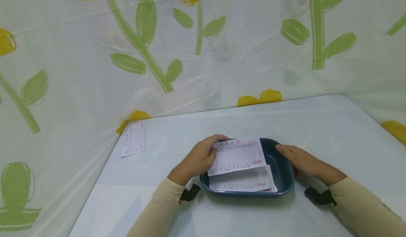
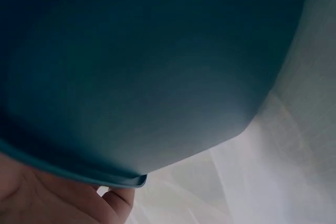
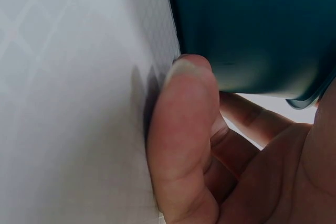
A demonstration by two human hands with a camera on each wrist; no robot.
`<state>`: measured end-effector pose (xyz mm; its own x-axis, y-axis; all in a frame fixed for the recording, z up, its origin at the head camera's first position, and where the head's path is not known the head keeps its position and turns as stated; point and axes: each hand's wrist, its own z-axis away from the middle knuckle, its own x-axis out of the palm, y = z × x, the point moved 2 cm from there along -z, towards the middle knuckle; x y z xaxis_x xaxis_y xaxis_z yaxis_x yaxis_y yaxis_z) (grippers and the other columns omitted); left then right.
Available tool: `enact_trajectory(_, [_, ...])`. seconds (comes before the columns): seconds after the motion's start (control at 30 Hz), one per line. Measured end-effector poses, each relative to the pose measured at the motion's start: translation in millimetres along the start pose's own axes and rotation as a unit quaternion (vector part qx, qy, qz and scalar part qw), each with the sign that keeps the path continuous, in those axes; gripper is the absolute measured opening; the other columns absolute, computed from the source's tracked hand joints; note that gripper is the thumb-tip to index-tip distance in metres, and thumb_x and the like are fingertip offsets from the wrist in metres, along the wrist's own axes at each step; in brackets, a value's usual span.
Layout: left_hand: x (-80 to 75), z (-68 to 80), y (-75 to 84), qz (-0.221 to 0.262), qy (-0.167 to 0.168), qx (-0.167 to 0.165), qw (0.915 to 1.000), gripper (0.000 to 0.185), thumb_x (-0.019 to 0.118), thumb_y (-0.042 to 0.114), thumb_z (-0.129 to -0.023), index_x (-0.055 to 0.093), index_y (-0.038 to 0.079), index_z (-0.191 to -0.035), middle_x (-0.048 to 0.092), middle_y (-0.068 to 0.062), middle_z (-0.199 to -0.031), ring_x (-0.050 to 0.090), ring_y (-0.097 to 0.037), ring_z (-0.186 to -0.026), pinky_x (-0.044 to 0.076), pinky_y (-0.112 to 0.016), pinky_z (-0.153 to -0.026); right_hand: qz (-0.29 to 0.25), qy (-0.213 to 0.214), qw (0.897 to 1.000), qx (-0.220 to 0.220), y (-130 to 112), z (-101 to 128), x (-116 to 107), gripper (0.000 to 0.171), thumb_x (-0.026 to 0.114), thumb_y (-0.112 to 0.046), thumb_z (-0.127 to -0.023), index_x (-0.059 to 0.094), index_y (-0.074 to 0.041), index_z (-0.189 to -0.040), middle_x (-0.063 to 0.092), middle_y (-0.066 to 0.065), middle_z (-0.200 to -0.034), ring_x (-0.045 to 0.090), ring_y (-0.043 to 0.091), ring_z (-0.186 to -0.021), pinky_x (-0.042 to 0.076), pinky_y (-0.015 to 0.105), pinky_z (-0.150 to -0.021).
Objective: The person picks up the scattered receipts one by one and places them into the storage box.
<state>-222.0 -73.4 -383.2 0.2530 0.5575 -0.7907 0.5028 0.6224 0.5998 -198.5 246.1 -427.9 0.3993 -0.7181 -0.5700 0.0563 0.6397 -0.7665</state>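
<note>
A dark teal tray [image 1: 278, 166] with rounded corners is between the two hands, and several printed receipt slips lie in it. The top receipt slip [image 1: 236, 156] slants across the left part, over other slips [image 1: 241, 181]. My left hand [image 1: 200, 157] grips the tray's left end, its thumb at the top slip's left edge and its fingers by the far rim. In the left wrist view, fingers [image 2: 119, 203] show past the tray's rim. My right hand [image 1: 302, 159] holds the right end. In the right wrist view, one fingertip [image 3: 191, 72] is at the tray's lower edge, close to the tabletop.
One more receipt slip [image 1: 134, 138] lies near the left edge of the pale table [image 1: 317, 124]. Behind the table hangs a white curtain [image 1: 241, 68] with yellow and green flowers. Black wrist mounts [image 1: 320, 196] sit at both cuffs.
</note>
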Motion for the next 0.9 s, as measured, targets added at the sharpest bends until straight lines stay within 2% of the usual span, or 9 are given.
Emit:
enact_trajectory(0.23, [6.6,-1.8,0.1,-0.016,-0.015,0.006,0.9997,0.051,0.046,0.000,-0.100,0.052,0.030,-0.140,0.059,0.001,-0.139,0.056,-0.015,-0.100,0.046,-0.028,-0.084,0.007,0.007,1.000,-0.001,-1,0,-1,0.074,0.026,-0.053,-0.106,0.034,0.005,-0.151,0.062,0.017,-0.109,0.060,0.024,-0.061,0.054,0.040,-0.055])
enact_trajectory(0.4, [11.2,-1.9,0.2,-0.043,-0.026,0.004,0.9987,0.051,0.048,-0.001,-0.100,0.053,0.030,-0.140,0.059,0.001,-0.141,0.055,-0.013,-0.103,0.045,-0.027,-0.086,0.000,0.003,1.000,0.003,-1,0,0,0.074,0.027,-0.053,-0.106,0.034,0.006,-0.150,0.062,0.017,-0.110,0.060,0.023,-0.062,0.055,0.040,-0.055])
enact_trajectory(0.5, [12.7,-2.3,-0.3,-0.054,-0.028,0.019,0.9980,0.051,0.050,-0.002,-0.098,0.054,0.028,-0.139,0.063,0.001,-0.134,0.057,-0.010,-0.084,0.046,-0.022,-0.074,-0.001,-0.001,1.000,-0.002,0,-1,1,0.072,0.027,-0.052,-0.107,0.035,0.005,-0.150,0.063,0.016,-0.107,0.061,0.024,-0.061,0.055,0.040,-0.054])
enact_trajectory(0.57, [14.7,-3.5,-1.7,-0.064,-0.027,0.033,0.9971,0.051,0.051,-0.003,-0.097,0.056,0.027,-0.137,0.069,0.002,-0.112,0.051,-0.006,-0.065,0.042,-0.018,-0.062,0.000,0.000,1.000,-0.006,1,-1,1,0.072,0.026,-0.052,-0.107,0.035,0.005,-0.150,0.063,0.015,-0.106,0.061,0.024,-0.062,0.055,0.040,-0.054])
enact_trajectory(0.63, [16.8,-4.4,-2.2,-0.077,-0.028,0.046,0.9956,0.050,0.052,-0.002,-0.096,0.057,0.027,-0.137,0.068,0.003,-0.097,0.040,-0.006,-0.053,0.037,-0.018,-0.053,0.002,0.002,1.000,-0.005,1,-1,0,0.073,0.026,-0.052,-0.107,0.034,0.005,-0.150,0.063,0.016,-0.106,0.061,0.024,-0.062,0.055,0.040,-0.055])
enact_trajectory(0.73, [19.3,-3.8,-1.9,-0.112,-0.027,0.052,0.9920,0.049,0.054,0.001,-0.096,0.058,0.029,-0.137,0.069,0.006,-0.097,0.042,-0.005,-0.058,0.044,-0.022,-0.069,0.003,0.002,1.000,0.002,1,-1,1,0.075,0.026,-0.053,-0.106,0.033,0.006,-0.151,0.061,0.019,-0.112,0.061,0.023,-0.063,0.055,0.040,-0.055])
enact_trajectory(0.83, [19.9,-1.5,-0.2,-0.144,-0.029,0.049,0.9879,0.049,0.055,0.005,-0.097,0.057,0.031,-0.138,0.068,0.009,-0.124,0.052,-0.006,-0.076,0.043,-0.033,-0.090,0.002,0.002,1.000,0.004,1,-1,1,0.075,0.026,-0.054,-0.106,0.033,0.006,-0.151,0.059,0.022,-0.117,0.061,0.023,-0.063,0.055,0.040,-0.055])
enact_trajectory(0.87, [19.8,-0.8,0.3,-0.154,-0.029,0.047,0.9865,0.049,0.056,0.005,-0.097,0.056,0.032,-0.138,0.066,0.011,-0.130,0.054,-0.006,-0.083,0.041,-0.035,-0.095,0.003,0.002,1.000,0.003,1,-2,1,0.075,0.026,-0.054,-0.106,0.032,0.006,-0.151,0.059,0.022,-0.119,0.060,0.023,-0.063,0.055,0.040,-0.055])
enact_trajectory(0.9, [19.6,-0.4,0.7,-0.161,-0.029,0.046,0.9856,0.049,0.056,0.006,-0.097,0.056,0.032,-0.138,0.066,0.011,-0.130,0.055,-0.006,-0.085,0.041,-0.035,-0.095,0.005,0.002,1.000,0.001,1,-2,0,0.075,0.025,-0.054,-0.106,0.032,0.006,-0.151,0.059,0.022,-0.119,0.060,0.023,-0.063,0.055,0.040,-0.055])
